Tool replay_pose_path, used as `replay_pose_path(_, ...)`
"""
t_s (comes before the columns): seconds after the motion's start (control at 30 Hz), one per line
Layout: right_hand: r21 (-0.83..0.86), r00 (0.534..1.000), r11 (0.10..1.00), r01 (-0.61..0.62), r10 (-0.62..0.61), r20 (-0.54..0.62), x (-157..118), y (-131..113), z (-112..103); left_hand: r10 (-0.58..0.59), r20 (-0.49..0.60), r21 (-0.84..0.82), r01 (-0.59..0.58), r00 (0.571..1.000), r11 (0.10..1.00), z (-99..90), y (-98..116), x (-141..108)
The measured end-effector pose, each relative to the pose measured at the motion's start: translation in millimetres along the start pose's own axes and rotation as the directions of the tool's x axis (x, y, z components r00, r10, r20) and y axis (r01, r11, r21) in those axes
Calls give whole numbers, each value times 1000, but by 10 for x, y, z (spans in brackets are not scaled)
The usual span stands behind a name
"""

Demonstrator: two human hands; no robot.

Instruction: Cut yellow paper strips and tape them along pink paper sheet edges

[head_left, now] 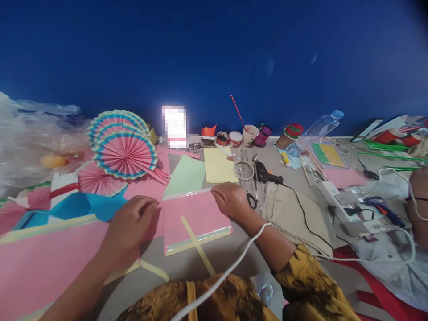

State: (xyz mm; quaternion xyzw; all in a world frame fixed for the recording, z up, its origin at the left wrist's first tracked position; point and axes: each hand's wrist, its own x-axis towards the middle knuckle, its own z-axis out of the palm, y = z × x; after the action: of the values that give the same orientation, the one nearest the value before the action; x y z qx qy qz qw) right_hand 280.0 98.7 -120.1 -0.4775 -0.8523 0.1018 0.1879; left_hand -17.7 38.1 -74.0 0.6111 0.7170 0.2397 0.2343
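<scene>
A pink sheet [197, 214] lies on the table before me, with clear tape [189, 194] along its far edge and yellow and green layers at its near edge. A narrow yellow strip [197, 243] crosses it. My right hand [233, 201] rests at its far right corner, fingers curled in; what they hold, if anything, is hidden. Just off the far left corner is my left hand [137, 218], also with curled fingers, and I cannot make out anything in them. Beyond the sheet are a green paper [186, 174] and a pale yellow paper [219, 165].
Pink and blue paper fans [125, 154] stand at the back left. To the right lie a clear tape roll [243, 170], scissors [252, 201], a black glue gun [267, 173], a beige cloth [294, 214] and a power strip [344, 207]. A white cable [227, 272] crosses my right forearm.
</scene>
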Motion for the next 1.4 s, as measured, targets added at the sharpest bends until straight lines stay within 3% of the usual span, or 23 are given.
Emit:
replay_pose_path(0.07,59,999,998,6,-5,-32,3,26,21,-225,6,-337,213,974,917,-151,31,111)
replay_pose_path(0.1,92,999,996,11,-6,-54,5,35,33,-283,31,-528,256,959,810,-210,46,166)
replay_pose_path(0.2,196,989,981,9,20,-147,9,52,61,-274,125,-836,250,954,489,-314,84,295)
replay_pose_path(0.3,281,959,960,-14,92,-267,15,69,62,-149,170,-919,211,974,332,-347,128,325)
replay_pose_path(0.43,427,919,904,-29,192,-345,36,9,-17,-63,119,-985,126,991,118,-350,173,270)
replay_pose_path(0.5,527,941,849,-34,205,-269,80,-120,-94,-55,134,-989,137,989,58,-335,167,255)
replay_pose_path(0.57,585,981,811,-30,136,-138,167,-318,-176,-40,176,-984,176,984,0,-307,142,260)
replay_pose_path(0.67,520,1000,854,6,-3,-6,370,-659,-238,40,198,-976,201,979,-89,-261,92,283)
replay_pose_path(0.83,387,994,918,84,-102,27,670,-1005,-75,211,185,-963,220,960,-155,-253,53,282)
replay_pose_path(1.07,375,991,917,135,-124,-52,811,-1079,223,328,144,-964,207,934,-165,-413,24,217)
replay_pose_path(1.17,505,991,853,132,-124,-50,841,-1121,239,383,61,-985,118,922,-128,-504,6,178)
replay_pose_path(1.27,678,1000,735,24,-19,-14,788,-1160,124,392,-17,-998,6,920,-57,-552,9,153)
replay_pose_path(1.3,724,999,689,-35,24,25,758,-1167,69,387,-32,-999,-19,921,-36,-550,16,151)
replay_pose_path(1.4,794,978,585,-163,-10,207,687,-1188,-47,351,-46,-999,-49,935,0,-498,51,159)
